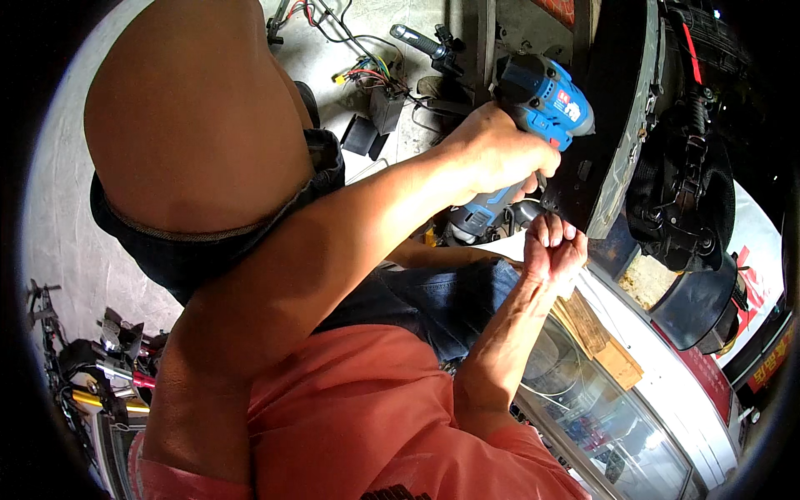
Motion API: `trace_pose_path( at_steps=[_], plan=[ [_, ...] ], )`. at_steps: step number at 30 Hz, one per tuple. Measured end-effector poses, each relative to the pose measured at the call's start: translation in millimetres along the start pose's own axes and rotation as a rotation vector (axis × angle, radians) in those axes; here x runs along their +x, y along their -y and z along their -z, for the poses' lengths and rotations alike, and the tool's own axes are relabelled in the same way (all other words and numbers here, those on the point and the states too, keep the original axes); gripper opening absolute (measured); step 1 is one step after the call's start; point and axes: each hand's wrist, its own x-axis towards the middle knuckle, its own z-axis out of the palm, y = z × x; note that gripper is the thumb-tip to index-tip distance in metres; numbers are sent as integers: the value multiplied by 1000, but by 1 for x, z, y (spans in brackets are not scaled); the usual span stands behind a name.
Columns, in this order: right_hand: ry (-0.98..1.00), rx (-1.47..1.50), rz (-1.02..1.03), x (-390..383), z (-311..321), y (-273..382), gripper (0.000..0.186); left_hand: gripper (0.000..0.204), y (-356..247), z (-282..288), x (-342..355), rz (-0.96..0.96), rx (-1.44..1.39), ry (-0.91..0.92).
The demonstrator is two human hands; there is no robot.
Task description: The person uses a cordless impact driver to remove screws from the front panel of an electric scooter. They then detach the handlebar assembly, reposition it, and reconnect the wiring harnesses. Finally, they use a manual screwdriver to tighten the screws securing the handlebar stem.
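Note:
My left hand (504, 154) is wrapped around the handle of a blue and black cordless drill (546, 96). Its nose points right, toward a long dark metal panel (604, 167) with a worn pale edge. Just below the drill, at the panel's lower corner, is my right hand (554, 246). Its fingers are curled and pressed together against the panel's edge, and they hide whatever lies between them. The tip of the drill is close to the panel; I cannot tell whether it touches.
Loose wires (371, 71), a ribbed handlebar grip (421, 40) and a dark box (386, 110) lie on the grey floor. A glass-sided case (608, 417) with wood pieces (596, 333) is at lower right. Black vehicle parts (687, 192) stand at right, bike parts (112, 367) at lower left.

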Motion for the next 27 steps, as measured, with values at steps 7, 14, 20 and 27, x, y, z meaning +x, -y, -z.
trace_pose_path(
  at_steps=[7, 14, 20, 27],
  plan=[
    [-22, -47, -23, -7, 10, 9, 31, 7, -4, -6, 0, -9, -30, 6],
    [12, 20, -1, -6, 1, 4, 20, 11, 4, -6, -3, -38, 18, 30],
    [-30, -109, 65, -1, -2, 4, 23, 7, 5, -8, -4, -45, 32, 41],
    [100, -178, 50, 3, 6, 10, 23, 10, 13, -9, 0, -47, 76, 70]
  ],
)
